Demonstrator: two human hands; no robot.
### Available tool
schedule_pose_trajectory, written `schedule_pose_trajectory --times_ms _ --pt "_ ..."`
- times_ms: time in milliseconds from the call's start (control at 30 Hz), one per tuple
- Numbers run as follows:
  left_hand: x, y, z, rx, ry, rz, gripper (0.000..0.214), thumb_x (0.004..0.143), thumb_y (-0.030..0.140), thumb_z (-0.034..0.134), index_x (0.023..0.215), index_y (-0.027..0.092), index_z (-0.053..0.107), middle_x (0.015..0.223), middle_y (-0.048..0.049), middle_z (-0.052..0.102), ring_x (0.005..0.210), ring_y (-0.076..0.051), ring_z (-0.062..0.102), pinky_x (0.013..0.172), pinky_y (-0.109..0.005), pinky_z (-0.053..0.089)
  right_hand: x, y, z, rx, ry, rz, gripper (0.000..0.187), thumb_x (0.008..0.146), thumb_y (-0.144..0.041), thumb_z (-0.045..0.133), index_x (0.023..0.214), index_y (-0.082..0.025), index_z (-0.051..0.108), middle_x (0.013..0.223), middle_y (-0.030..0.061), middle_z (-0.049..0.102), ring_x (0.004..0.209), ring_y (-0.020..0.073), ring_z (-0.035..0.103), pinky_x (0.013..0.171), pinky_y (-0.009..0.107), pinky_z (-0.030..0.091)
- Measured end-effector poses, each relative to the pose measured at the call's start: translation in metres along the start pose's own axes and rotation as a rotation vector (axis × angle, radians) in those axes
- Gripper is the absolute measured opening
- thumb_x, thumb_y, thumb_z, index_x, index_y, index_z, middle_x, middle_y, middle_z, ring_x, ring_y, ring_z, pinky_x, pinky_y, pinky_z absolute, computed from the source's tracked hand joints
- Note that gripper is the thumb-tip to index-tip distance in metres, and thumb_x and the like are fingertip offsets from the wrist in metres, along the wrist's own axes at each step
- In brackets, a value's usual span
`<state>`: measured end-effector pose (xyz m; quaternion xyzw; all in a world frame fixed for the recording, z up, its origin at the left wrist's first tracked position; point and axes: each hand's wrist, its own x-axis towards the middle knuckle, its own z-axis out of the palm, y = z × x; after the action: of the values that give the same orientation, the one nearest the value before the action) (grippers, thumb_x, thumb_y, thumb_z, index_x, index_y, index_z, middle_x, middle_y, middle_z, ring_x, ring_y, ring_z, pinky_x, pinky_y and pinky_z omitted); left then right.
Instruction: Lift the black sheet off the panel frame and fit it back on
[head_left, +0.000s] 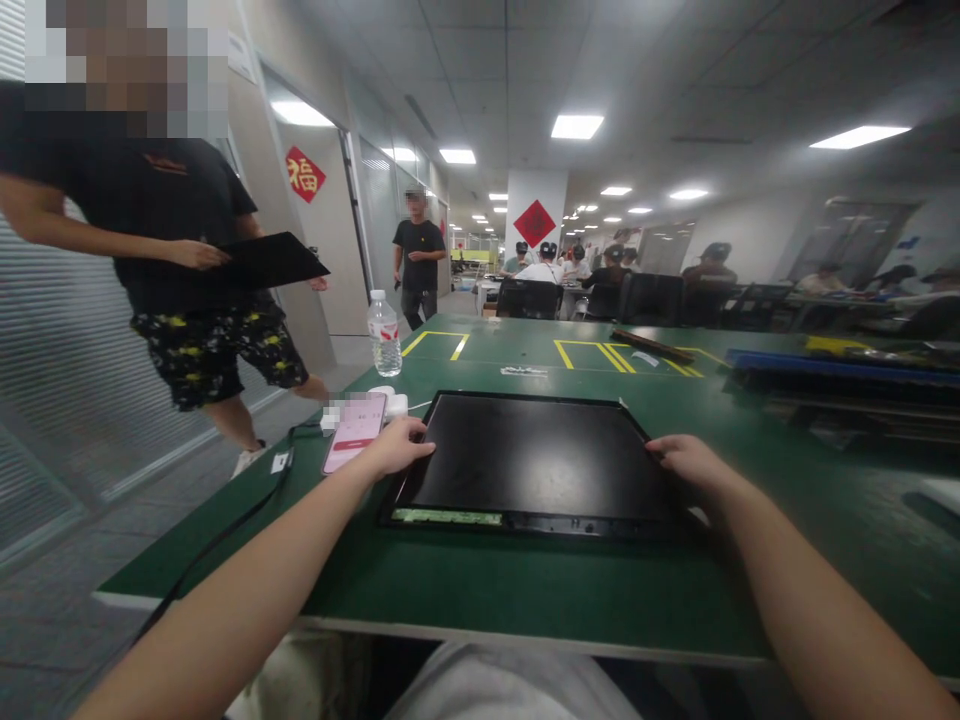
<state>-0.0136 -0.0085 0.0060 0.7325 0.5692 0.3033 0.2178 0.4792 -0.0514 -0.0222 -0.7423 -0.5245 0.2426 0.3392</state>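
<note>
A black flat display panel (540, 455) lies on the green table, glossy side up, with a green circuit strip (448, 517) along its near edge at the left. My left hand (397, 447) grips the panel's left edge, thumb on top and fingers round the side. On the opposite edge, my right hand (694, 465) holds the frame with its thumb on the rim; its other fingers are partly hidden below. Just beyond my left wrist lies a phone (355, 436) with a pink screen, beside a white adapter (394, 402).
A water bottle (385, 335) stands at the table's (555, 590) far left. Yellow tape marks (592, 345), a dark bar (652, 346) and stacked long strips (840, 370) are farther back and right. A black cable (232, 525) crosses the left edge. A person (187, 240) carrying a black panel walks nearby.
</note>
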Motion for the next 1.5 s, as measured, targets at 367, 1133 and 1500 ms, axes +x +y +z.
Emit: schedule_pose_trajectory --times_ms 367,1133,1500 --pt "-0.001 0.000 -0.002 0.055 -0.005 0.010 0.025 0.061 0.041 0.073 0.076 0.021 0.075 0.104 -0.0119 0.071 0.106 -0.036 0.062 0.095 -0.043 0.048 0.002 0.000 0.004 0.029 -0.015 0.040 0.037 0.061 -0.006 0.062 0.094 -0.014 0.077 0.081 0.0099 0.073 0.074 0.0225 0.069 0.067 0.028 0.052" --pt "-0.021 0.014 -0.024 0.238 -0.473 0.355 0.086 0.063 0.053 0.080 0.141 0.028 0.052 0.160 -0.0138 0.024 0.145 -0.039 0.026 0.115 -0.049 0.026 0.007 0.003 0.004 -0.099 -0.013 0.022 0.044 0.061 0.001 0.054 0.096 -0.016 0.075 0.091 0.0096 0.074 0.083 0.0217 0.069 0.076 0.028 0.052" --pt "-0.024 0.018 -0.029 0.248 -0.523 0.401 0.093 0.058 0.040 0.086 0.143 0.030 0.048 0.163 -0.0127 0.018 0.145 -0.041 0.024 0.115 -0.051 0.025 0.004 -0.004 0.003 -0.186 -0.033 0.019 0.046 0.064 0.000 0.052 0.102 -0.014 0.075 0.095 0.0113 0.074 0.090 0.0229 0.069 0.080 0.027 0.050"
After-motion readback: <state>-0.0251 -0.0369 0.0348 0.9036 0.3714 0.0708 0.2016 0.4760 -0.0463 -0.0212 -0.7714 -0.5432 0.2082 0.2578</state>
